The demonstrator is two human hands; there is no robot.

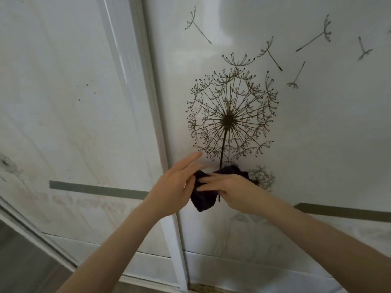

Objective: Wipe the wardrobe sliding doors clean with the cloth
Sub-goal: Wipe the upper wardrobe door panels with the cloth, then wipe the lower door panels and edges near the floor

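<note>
A dark, crumpled cloth (pixel 204 199), gripped in the right hand (pixel 232 187), hangs at the right sliding door (pixel 328 144), a glossy pale panel, below its black dandelion print (pixel 230 119). The left sliding door (pixel 63 102), equally pale, carries brownish smudges and faint streaks.

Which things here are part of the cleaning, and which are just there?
Part of the job: dark cloth, held in the right hand, with the left hand touching it; right sliding door; left sliding door.
Just there: dandelion print on the right door; grey strip across the doors; floor at lower left.
</note>
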